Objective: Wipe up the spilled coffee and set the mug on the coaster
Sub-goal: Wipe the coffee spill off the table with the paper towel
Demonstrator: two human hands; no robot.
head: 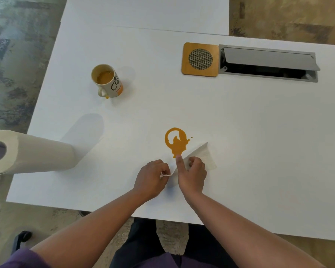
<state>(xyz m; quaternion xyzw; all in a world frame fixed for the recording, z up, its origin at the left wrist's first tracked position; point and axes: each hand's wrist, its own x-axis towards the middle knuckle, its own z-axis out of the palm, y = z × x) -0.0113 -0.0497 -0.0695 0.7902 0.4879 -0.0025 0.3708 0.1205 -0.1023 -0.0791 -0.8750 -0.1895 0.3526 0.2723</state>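
- Both hands are down at the near edge of the white desk (240, 122), working one sheet of paper towel (203, 155) between them.
- The left hand (152, 177) is curled tight, pinching a corner of the sheet between thumb and fingers; a small flap of white sticks out from the pinch on its right side.
- The right hand (191, 175) has its fingers folded over the sheet and grips it, with the thumb stretched forward so the tip sits right at the near end of the coffee spill (176, 142).
- The sheet lies at a slant, its far corner reaching up to the right of the spill; whether the paper is touching the liquid there I cannot tell.
- The spill is a yellow-brown ring with a thick tail running toward the person, plus a tiny drop or two just to its right. It sits a little in front of the hands, roughly in the middle of the desk's near half.
- The mug (107, 81) stands upright well to the left and farther back, handle turned toward the near-left, coffee in it, with a small drip on the desk at its base.
- The coaster (200, 59), a wooden square with a round mesh centre, lies far back on the right, nothing on it, touching or almost touching the left end of a grey cable hatch (269, 60) whose lid is tilted open.
- A roll of paper towels (29, 151) stands at the desk's left edge.
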